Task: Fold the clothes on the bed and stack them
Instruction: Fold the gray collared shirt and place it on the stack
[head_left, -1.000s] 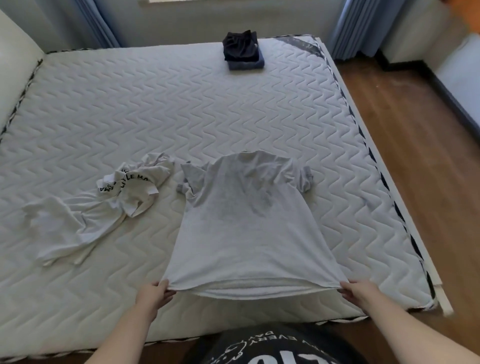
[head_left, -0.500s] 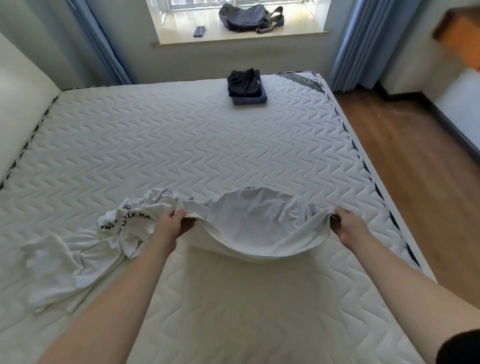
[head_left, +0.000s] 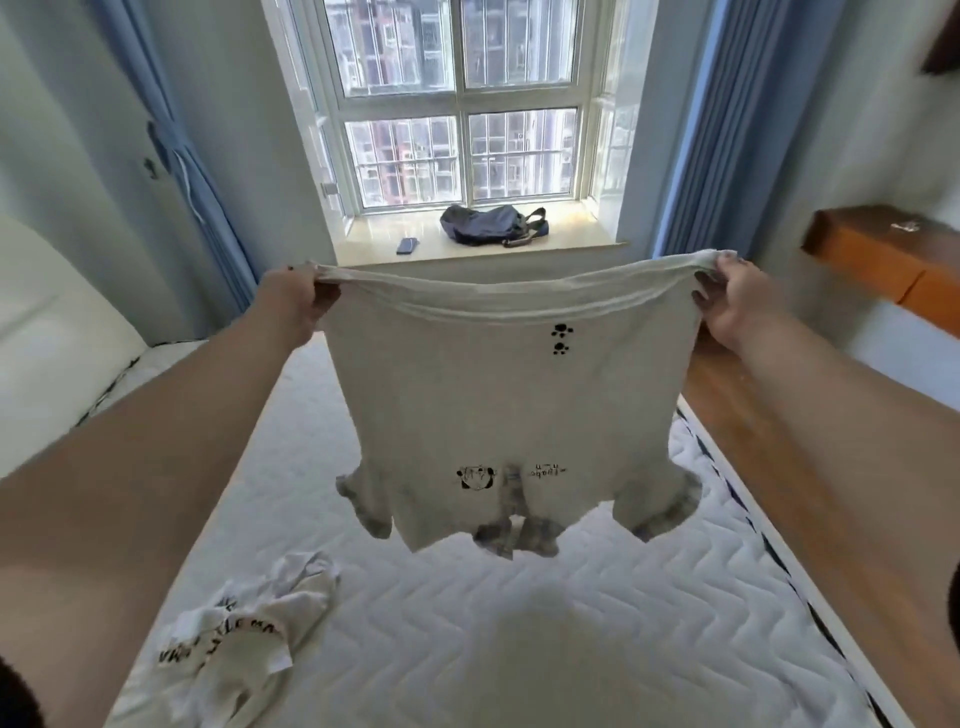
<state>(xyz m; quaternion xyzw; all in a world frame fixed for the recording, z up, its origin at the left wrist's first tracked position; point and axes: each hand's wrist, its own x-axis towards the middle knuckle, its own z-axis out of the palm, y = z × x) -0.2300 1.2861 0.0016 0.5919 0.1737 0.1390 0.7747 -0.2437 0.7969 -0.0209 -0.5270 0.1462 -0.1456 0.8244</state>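
White cotton T-shirt (head_left: 498, 415) with small black prints hangs upside down above the quilted white mattress (head_left: 571, 649).
Left hand (head_left: 291, 301) at ten o'clock and right hand (head_left: 737, 306) at two o'clock each clench a hem corner, fingers curled tight.

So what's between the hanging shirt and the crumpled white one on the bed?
In the head view, only bare quilted mattress lies between the held shirt, hanging upside down from both hands, and the crumpled white shirt.

Bright daylight pours through the window (head_left: 460, 104), backlighting the shirt (head_left: 509, 415); its soft shadow falls on the mattress (head_left: 571, 649). Edges bend, slightly blurred.
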